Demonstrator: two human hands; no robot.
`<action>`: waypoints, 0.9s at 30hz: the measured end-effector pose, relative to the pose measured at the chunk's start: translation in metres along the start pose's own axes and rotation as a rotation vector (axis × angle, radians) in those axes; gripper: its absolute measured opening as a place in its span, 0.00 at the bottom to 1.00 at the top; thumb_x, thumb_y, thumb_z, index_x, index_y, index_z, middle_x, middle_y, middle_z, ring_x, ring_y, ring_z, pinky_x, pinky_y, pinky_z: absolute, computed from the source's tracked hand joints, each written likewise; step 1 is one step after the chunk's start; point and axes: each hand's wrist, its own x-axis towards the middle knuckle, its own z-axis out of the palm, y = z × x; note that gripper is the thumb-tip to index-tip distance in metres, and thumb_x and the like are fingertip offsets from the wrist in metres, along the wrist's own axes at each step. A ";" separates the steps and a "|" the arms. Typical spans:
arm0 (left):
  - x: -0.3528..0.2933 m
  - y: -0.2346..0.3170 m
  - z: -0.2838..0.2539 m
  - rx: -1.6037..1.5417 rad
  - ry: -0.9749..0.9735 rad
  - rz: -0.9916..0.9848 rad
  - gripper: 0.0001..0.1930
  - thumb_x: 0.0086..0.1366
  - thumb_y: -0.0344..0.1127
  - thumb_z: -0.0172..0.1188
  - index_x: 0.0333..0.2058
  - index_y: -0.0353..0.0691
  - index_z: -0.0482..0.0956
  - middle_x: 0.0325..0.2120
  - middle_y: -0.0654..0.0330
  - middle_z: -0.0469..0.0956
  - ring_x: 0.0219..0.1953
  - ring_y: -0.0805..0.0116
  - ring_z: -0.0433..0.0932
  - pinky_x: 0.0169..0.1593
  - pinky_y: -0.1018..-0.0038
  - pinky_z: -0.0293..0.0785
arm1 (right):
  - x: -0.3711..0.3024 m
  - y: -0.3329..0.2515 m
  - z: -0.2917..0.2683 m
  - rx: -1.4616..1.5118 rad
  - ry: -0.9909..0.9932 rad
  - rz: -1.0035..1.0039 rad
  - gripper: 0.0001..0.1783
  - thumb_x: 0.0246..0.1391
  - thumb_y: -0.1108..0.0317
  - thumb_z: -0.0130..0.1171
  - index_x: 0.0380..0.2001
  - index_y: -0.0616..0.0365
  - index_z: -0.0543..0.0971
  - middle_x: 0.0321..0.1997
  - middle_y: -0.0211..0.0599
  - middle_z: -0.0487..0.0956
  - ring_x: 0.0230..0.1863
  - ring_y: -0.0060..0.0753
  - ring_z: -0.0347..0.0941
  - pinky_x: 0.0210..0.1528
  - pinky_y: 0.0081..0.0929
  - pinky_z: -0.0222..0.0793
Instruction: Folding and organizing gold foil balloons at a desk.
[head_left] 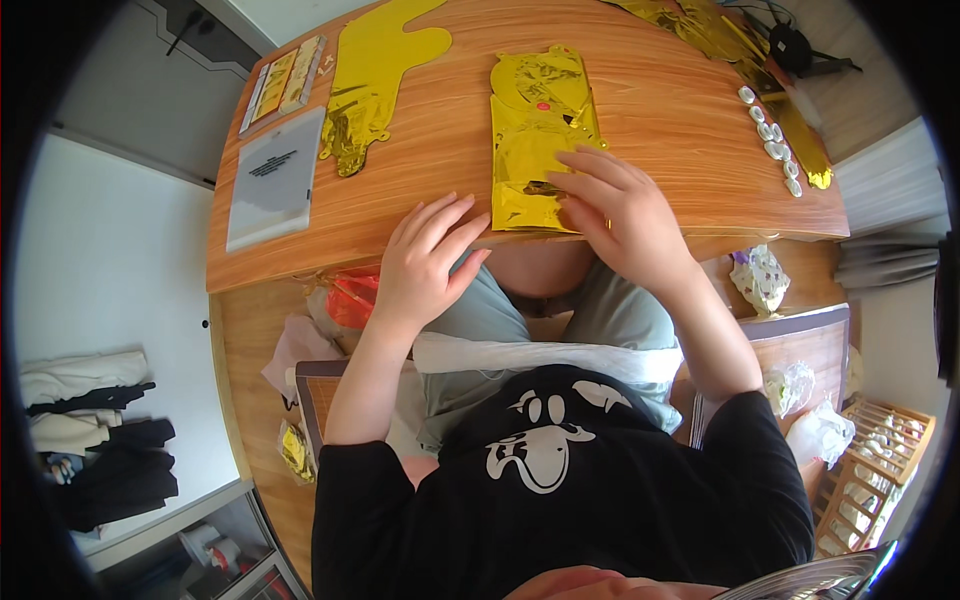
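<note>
A flat gold foil balloon, folded into a narrow upright strip, lies on the wooden table just in front of me and reaches its near edge. My right hand is over the strip's right side, fingers apart and bent, with the fingertips at the foil; whether they press on it I cannot tell. Left of the strip's near end, my left hand hovers at the table edge with its fingers stretched out and nothing in them. Another flat gold foil balloon, spread out with small tabs along its edge, lies farther left.
On the table's left are a clear plastic sleeve and a flat package. Several small white rolls line the right side beside a gold foil strip. More gold foil and a black device sit at the back right.
</note>
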 end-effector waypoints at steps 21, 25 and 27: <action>0.038 -0.053 -0.035 0.096 -0.465 0.496 0.30 0.61 0.53 0.68 0.62 0.59 0.77 0.65 0.66 0.72 0.67 0.63 0.69 0.69 0.59 0.67 | 0.039 0.038 0.051 -0.231 -0.380 -0.257 0.26 0.70 0.54 0.52 0.69 0.44 0.71 0.74 0.35 0.69 0.76 0.45 0.60 0.77 0.51 0.49; 0.039 -0.058 -0.035 0.135 -0.461 0.554 0.30 0.59 0.54 0.69 0.61 0.62 0.77 0.65 0.68 0.71 0.66 0.64 0.70 0.69 0.59 0.67 | 0.039 0.038 0.051 -0.232 -0.385 -0.252 0.26 0.71 0.53 0.51 0.69 0.42 0.71 0.74 0.34 0.68 0.76 0.44 0.58 0.78 0.50 0.48; 0.039 -0.058 -0.035 0.139 -0.450 0.566 0.30 0.59 0.54 0.69 0.61 0.63 0.77 0.65 0.68 0.71 0.66 0.64 0.70 0.69 0.60 0.67 | 0.039 0.038 0.051 -0.232 -0.391 -0.253 0.26 0.71 0.53 0.51 0.69 0.42 0.71 0.75 0.34 0.68 0.77 0.43 0.58 0.78 0.50 0.48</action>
